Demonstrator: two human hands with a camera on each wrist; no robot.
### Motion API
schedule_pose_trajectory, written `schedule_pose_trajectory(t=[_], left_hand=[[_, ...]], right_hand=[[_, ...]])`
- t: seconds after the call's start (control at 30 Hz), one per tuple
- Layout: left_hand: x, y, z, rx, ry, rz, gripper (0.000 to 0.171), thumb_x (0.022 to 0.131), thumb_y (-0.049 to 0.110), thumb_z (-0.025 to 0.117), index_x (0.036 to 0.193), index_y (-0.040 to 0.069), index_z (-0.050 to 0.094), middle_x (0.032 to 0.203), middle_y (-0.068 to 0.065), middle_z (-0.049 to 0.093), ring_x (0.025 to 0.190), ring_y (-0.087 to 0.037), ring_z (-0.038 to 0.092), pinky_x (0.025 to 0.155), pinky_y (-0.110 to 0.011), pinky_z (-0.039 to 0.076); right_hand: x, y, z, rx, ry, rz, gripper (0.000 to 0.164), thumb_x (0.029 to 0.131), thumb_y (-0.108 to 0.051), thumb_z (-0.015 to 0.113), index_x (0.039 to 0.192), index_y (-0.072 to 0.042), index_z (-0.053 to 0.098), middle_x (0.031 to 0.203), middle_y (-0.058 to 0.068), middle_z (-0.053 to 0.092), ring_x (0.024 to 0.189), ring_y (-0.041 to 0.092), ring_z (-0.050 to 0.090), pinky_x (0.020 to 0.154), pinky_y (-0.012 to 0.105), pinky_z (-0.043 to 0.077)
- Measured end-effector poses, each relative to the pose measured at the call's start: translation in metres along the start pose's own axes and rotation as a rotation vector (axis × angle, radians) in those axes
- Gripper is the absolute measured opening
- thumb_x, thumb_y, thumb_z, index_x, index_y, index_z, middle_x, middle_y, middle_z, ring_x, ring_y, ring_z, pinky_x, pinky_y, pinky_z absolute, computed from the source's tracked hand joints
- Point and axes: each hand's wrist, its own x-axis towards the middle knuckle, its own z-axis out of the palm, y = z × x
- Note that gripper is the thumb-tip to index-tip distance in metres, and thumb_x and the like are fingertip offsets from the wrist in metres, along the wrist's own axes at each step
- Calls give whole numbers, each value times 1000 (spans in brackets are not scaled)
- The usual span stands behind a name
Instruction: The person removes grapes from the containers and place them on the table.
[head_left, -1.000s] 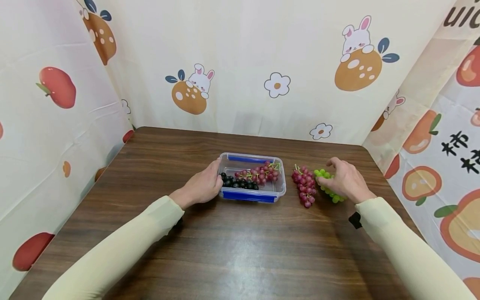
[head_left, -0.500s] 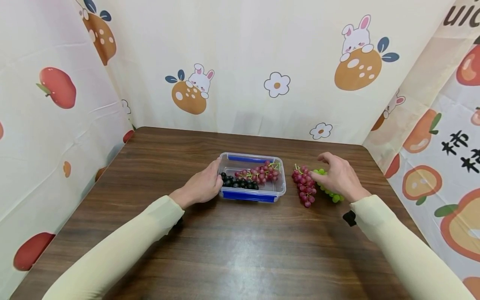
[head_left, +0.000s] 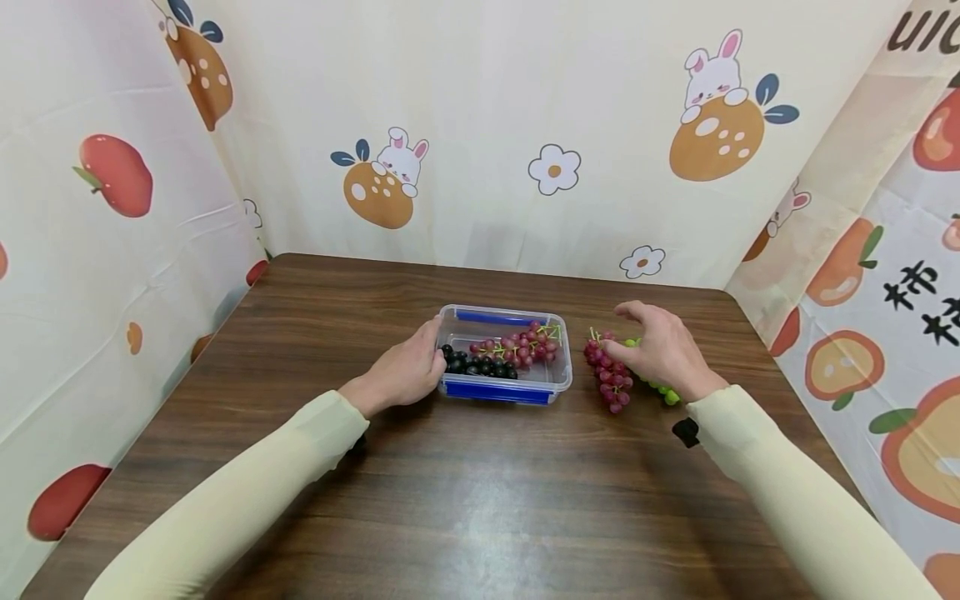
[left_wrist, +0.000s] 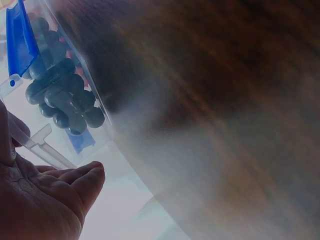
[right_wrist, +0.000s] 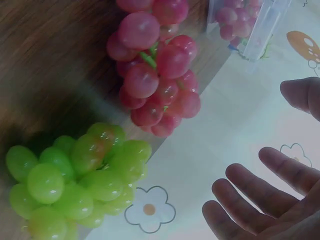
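Note:
My left hand grips the left end of a clear plastic food container with blue latches. In the left wrist view its rim passes between thumb and fingers. Inside lie a bunch of black grapes and a bunch of red grapes. To the right of the container, my right hand hovers with fingers spread and nothing held. Under its thumb side is a second red grape bunch; a green grape bunch is partly hidden below the hand. The right wrist view shows both bunches apart from the fingers.
Everything rests on a dark wood-grain table. A printed cloth hangs behind its back edge, and more printed cloth lines the left and right sides. The container stands without a lid on it.
My right hand has moved left from over the green grapes towards the red bunch beside the container, fingers still spread. The left hand and container have stayed put.

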Motion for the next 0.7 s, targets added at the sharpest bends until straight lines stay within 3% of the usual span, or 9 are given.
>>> schedule_pose_trajectory(t=[0.17,0.53,0.7], left_hand=[[0,0,0,4,-5,-2,68,106,23,36,162,-4,10,165,-22,25,141,-33,45,111,-49,43],[-1,2,-1,3,-4,0,67,106,22,36,162,-4,10,165,-23,24,142,-33,43,111,-50,42],[-1,2,-1,0,-6,-3,67,106,23,36,162,-3,10,166,-22,24,142,-33,44,111,-50,42]], right_hand=[[3,-7,0,-3,6,-48,53,90,-29,73,137,-7,61,139,18,61,128,40,54,101,61,45],[8,-19,5,-8,-36,-97,61,90,-38,77,140,-9,59,142,18,58,132,42,50,105,62,41],[10,-25,9,-20,-45,-133,60,88,-35,79,139,-11,61,139,16,61,128,39,52,105,60,41]])
